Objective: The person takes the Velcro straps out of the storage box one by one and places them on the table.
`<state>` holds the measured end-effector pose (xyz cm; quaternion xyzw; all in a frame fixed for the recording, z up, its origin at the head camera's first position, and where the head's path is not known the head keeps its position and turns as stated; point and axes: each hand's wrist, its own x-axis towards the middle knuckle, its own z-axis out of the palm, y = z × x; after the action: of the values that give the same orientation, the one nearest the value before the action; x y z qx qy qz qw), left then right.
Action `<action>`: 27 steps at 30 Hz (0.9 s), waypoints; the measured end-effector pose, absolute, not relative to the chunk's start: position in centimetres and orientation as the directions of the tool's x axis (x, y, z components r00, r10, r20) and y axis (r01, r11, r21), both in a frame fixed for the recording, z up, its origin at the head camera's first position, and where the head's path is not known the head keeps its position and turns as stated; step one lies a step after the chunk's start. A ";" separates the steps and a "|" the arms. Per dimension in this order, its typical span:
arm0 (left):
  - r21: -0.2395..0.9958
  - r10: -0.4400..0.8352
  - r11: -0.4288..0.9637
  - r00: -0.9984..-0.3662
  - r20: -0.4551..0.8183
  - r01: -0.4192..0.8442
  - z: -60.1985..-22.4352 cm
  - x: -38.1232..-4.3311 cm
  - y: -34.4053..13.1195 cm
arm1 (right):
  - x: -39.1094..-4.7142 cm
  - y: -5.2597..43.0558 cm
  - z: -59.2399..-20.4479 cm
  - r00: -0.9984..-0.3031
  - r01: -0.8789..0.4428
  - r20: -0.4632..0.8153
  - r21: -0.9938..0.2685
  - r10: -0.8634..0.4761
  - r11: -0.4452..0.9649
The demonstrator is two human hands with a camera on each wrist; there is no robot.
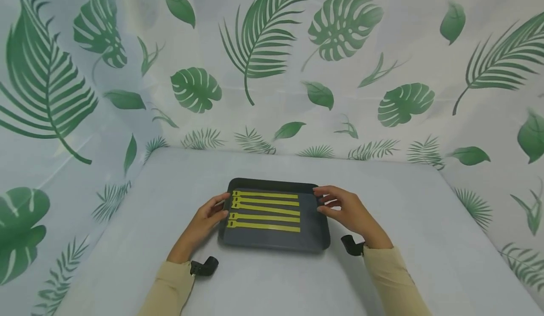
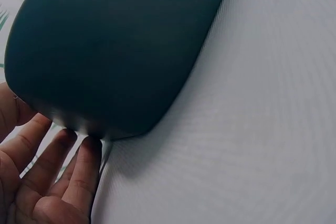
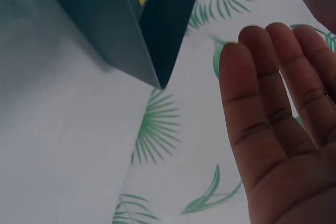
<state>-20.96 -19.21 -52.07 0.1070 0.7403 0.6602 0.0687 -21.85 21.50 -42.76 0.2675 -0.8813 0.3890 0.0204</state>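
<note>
A dark rectangular tray point(image 1: 272, 240) sits in front of me, with several yellow straps point(image 1: 265, 219) laid side by side inside it. Each strap has a slotted head at its left end. My left hand point(image 1: 204, 224) grips the tray's left end, fingertips against its outer wall in the left wrist view; the thumb's exact hold is partly hidden. My right hand point(image 1: 350, 212) is at the tray's right end. In the right wrist view its fingers point(image 3: 247, 98) are extended, with a gap between them and the tray wall point(image 3: 121, 40).
The tray is over a white-covered table point(image 1: 276, 283). Behind and beside the table hangs a white curtain point(image 1: 280, 113) printed with green leaves. A black wrist camera point(image 1: 205, 266) is strapped to the left wrist, and another black camera point(image 1: 352, 245) to the right.
</note>
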 end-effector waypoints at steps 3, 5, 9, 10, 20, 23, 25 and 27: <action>0.995 0.256 0.084 -0.966 0.039 0.062 -52.1 -21.2 -19.4 | -22.6 21.0 -42.7 -0.842 -0.491 0.211 -0.680 -0.496 0.544; 0.995 0.262 0.071 -0.964 0.042 0.063 -52.2 -21.4 -19.5 | -23.1 20.6 -42.6 -0.833 -0.483 0.170 -0.689 -0.527 0.541; 0.996 0.273 0.050 -0.960 0.052 0.068 -52.4 -21.5 -19.7 | -24.0 19.5 -42.2 -0.804 -0.453 0.079 -0.724 -0.590 0.520; 0.997 0.274 0.046 -0.960 0.051 0.065 -52.4 -21.5 -19.7 | -24.3 19.1 -42.2 -0.794 -0.446 0.061 -0.735 -0.605 0.511; 0.999 0.271 0.044 -0.962 0.014 0.027 -52.3 -21.4 -19.6 | -26.2 15.8 -42.8 -0.680 -0.471 0.010 -0.773 -0.733 0.426; 0.999 0.270 0.040 -0.963 0.003 0.014 -52.2 -21.4 -19.6 | -26.5 14.8 -43.0 -0.662 -0.491 -0.001 -0.755 -0.750 0.434; 0.999 0.274 0.038 -0.962 0.005 0.016 -52.2 -21.4 -19.6 | -26.7 14.2 -43.2 -0.650 -0.503 -0.013 -0.742 -0.760 0.443; 0.999 0.276 0.036 -0.961 0.003 0.013 -52.1 -21.4 -19.7 | -26.7 13.6 -43.4 -0.638 -0.504 -0.031 -0.738 -0.769 0.448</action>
<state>-21.39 -19.66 -52.13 0.1014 0.7132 0.6870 0.0956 -26.71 13.61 -43.44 0.3833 -0.8306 0.3594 -0.1845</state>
